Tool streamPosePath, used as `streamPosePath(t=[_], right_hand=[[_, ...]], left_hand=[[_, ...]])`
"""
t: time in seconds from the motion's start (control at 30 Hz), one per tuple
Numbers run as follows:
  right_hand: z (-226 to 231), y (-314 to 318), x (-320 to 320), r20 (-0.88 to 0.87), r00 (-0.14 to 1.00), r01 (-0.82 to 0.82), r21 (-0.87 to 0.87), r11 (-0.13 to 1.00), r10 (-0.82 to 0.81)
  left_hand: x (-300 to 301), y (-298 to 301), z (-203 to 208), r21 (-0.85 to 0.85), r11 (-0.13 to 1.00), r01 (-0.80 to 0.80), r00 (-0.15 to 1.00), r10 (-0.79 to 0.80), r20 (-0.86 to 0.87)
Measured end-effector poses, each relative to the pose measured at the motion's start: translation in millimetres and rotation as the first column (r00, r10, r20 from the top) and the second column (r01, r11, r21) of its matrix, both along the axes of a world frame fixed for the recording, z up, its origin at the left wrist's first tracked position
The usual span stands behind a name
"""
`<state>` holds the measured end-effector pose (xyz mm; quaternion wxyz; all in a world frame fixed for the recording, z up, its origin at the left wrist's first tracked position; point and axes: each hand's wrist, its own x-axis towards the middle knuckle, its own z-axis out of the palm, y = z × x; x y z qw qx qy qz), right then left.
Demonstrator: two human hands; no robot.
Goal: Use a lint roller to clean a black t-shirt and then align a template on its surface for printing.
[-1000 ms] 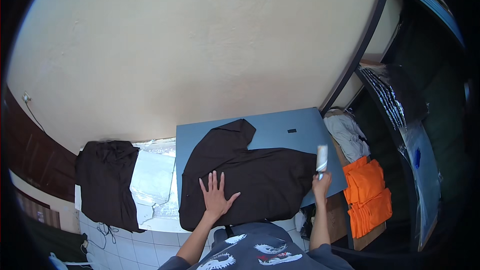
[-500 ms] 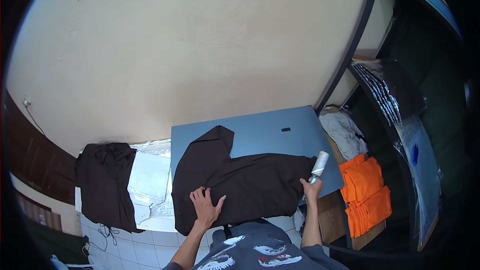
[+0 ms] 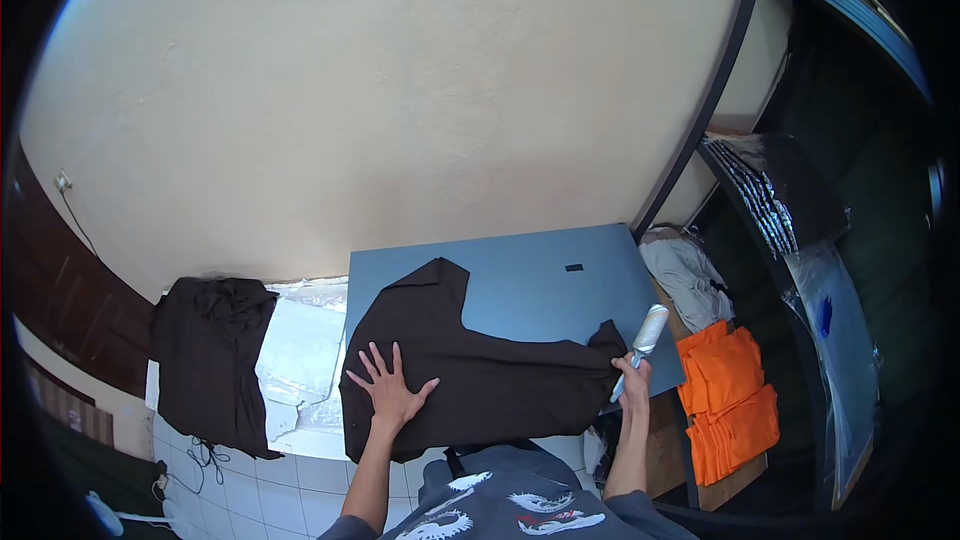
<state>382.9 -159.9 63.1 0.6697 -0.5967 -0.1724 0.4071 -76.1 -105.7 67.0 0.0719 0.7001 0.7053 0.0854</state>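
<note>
A dark brown shirt (image 3: 500, 385) lies spread over the blue-grey tabletop (image 3: 530, 285), a sleeve pointing toward the wall. My left hand (image 3: 392, 395) rests flat on its left part, fingers spread wide. At the shirt's right end my right hand (image 3: 634, 380) is closed round the handle of a lint roller (image 3: 651, 328). The roller's white head tilts up and away to the right. Cloth is bunched into a small peak right beside this hand. The fingers also seem to touch the shirt's edge, but whether they pinch it I cannot tell.
Another dark brown garment (image 3: 212, 370) hangs over a white surface (image 3: 300, 350) to the left. Folded orange cloth (image 3: 730, 400) and a grey-white cloth bundle (image 3: 687, 275) sit on a shelf at the right, beside a dark metal post (image 3: 705, 105). A small black piece (image 3: 573, 268) lies on the tabletop.
My left hand has slid left and a little farther away, its fingers spreading. At the right end the shirt has bunched up, and its far edge has drawn nearer. The lint roller has shifted slightly right.
</note>
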Motion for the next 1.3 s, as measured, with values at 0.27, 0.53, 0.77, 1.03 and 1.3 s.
streamPosePath(t=[0.27,0.53,0.77,1.03,1.3], right_hand=[[37.7,-18.0,31.0,0.180,0.941,-0.184,-0.433,0.882,0.285],[28.0,5.4,40.0,0.194,0.956,-0.167,-0.254,0.952,0.220],[9.4,43.7,54.0,0.476,0.843,-0.056,-0.387,0.921,0.251],[-34.0,118.4,58.3,0.759,0.619,0.108,-0.336,0.935,0.201],[-13.5,193.2,35.5,0.867,0.396,0.267,0.207,0.941,-0.303]], left_hand=[[3.4,-0.5,16.8,-0.232,0.973,0.001,0.997,-0.020,-0.081],[36.5,8.6,-17.3,0.150,0.932,0.331,0.933,-0.347,0.097],[56.2,32.6,-10.1,0.128,0.974,0.185,0.982,-0.179,-0.056],[62.0,73.7,-9.2,0.087,0.989,0.123,0.990,-0.116,-0.081],[56.0,136.9,-11.4,-0.012,0.999,0.051,0.994,-0.052,-0.099]])
